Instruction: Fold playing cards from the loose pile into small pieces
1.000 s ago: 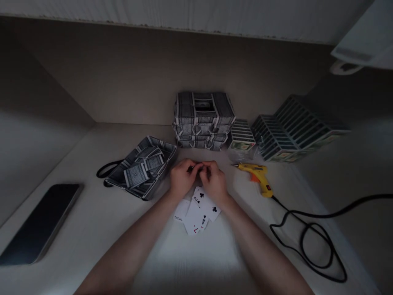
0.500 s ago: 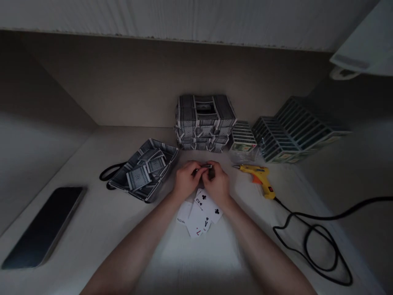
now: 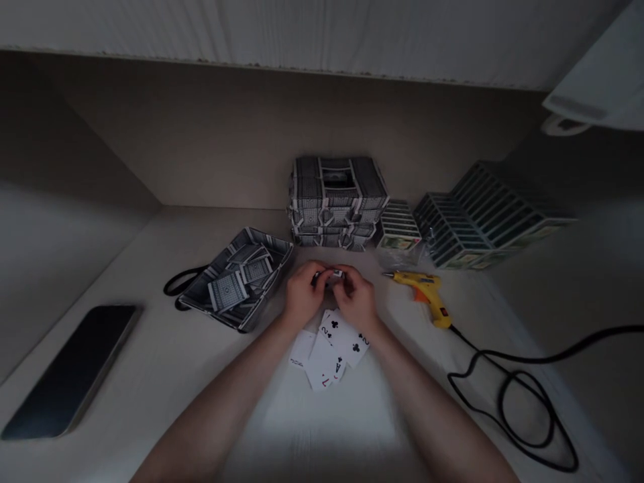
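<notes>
My left hand (image 3: pixel 302 296) and my right hand (image 3: pixel 358 300) meet at the middle of the desk, fingers pinched together on a small folded playing card (image 3: pixel 333 275) held between them. Just below the hands lie a few face-up cards (image 3: pixel 332 345), among them a two of clubs and an ace. A tray made of card backs (image 3: pixel 236 280) with several folded cards inside sits just left of my left hand.
A stack of card-built boxes (image 3: pixel 336 200) stands behind the hands. Rows of card decks (image 3: pixel 473 215) lie at the back right. A yellow glue gun (image 3: pixel 425 294) with a black cord (image 3: pixel 518 396) lies to the right. A dark phone (image 3: pixel 70 369) lies at the left.
Both hands stayed together over the folded card, the fingers shifting slightly on it. The view drifted a little; the cards below the hands show more of the right one.
</notes>
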Tool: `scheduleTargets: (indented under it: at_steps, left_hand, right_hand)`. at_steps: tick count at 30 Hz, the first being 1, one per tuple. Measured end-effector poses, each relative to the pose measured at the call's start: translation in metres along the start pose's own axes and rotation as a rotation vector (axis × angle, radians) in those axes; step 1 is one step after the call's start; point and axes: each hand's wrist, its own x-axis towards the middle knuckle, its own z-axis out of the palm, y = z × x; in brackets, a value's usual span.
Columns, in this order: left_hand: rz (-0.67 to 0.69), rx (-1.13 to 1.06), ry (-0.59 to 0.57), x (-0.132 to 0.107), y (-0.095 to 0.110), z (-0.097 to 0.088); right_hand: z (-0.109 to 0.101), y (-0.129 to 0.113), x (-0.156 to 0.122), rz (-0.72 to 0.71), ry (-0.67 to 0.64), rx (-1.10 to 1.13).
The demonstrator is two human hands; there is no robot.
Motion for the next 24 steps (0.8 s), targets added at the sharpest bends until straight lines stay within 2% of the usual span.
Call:
scheduleTargets:
  at_steps: [4, 9, 16, 24]
  left_hand:
    - [0.0, 0.006, -0.001, -0.0002, -0.0016, 0.0004]
    - [0.033, 0.004, -0.015, -0.001, -0.0028, 0.0011]
    - [0.03, 0.054, 0.004, -0.0011, -0.0038, 0.0014]
    - [0.052, 0.059, 0.028, -0.0019, -0.0032, 0.0022]
  right_hand:
    - [0.0006, -0.0003, -0.0014, 0.029, -0.026, 0.065]
    - [0.0045, 0.0046, -0.0001, 0.073, 0.04, 0.157]
    - [0.004, 0.003, 0.0002, 0.013, 0.04, 0.032]
    - [0.0042, 0.0077, -0.0015, 0.008, 0.009, 0.038]
